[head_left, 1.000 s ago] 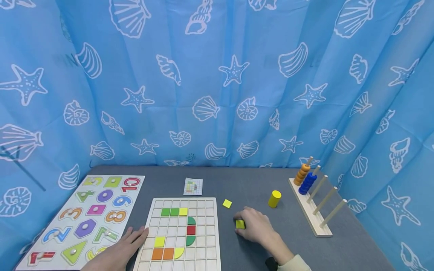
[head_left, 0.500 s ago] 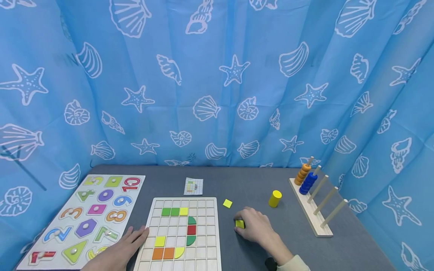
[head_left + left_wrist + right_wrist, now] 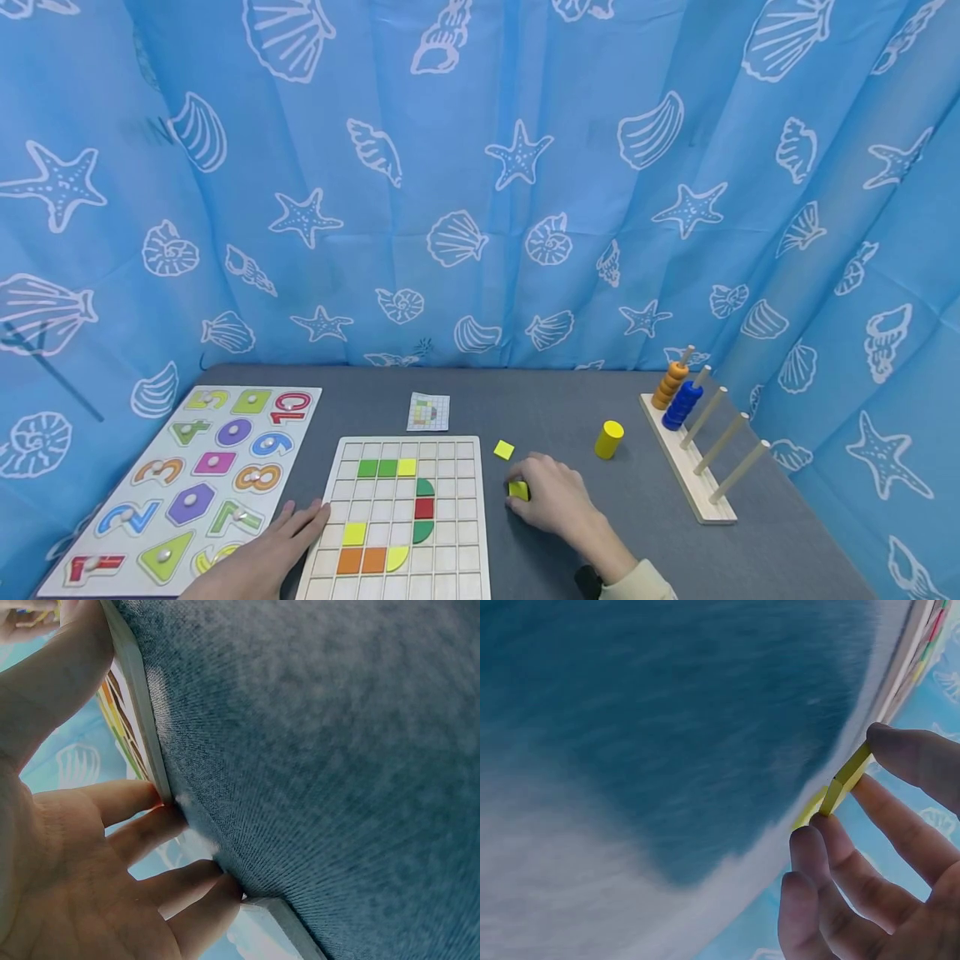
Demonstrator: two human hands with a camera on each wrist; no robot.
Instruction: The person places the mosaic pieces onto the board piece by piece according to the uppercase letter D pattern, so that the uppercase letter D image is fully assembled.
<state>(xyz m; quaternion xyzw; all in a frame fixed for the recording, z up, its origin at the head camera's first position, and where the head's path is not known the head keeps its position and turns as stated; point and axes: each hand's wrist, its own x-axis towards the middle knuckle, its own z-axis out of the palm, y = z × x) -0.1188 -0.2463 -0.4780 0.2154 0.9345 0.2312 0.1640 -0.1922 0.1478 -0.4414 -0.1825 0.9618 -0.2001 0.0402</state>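
My right hand [image 3: 553, 494] pinches a yellow square tile [image 3: 518, 491] between thumb and fingers, just right of the grid board [image 3: 455, 560]. In the right wrist view the yellow tile [image 3: 845, 776] is held by its edges. Another yellow square tile [image 3: 503, 450] lies on the table beyond that hand. Relaxed, with its fingers extended, my left hand [image 3: 272, 546] rests at the board's left edge; in the left wrist view its fingertips meet the board's side. On the board sit green, yellow, orange and red tiles, some with rounded sides.
A small pattern card [image 3: 428, 412] lies behind the board. To the left is a number and shape puzzle [image 3: 302, 442]. A yellow cylinder [image 3: 608, 440] stands on the right, near a wooden peg stand [image 3: 697, 479] with orange and blue rings.
My right hand has lifted slightly and shifted left toward the board, carrying the yellow square tile. The left hand stays in place.
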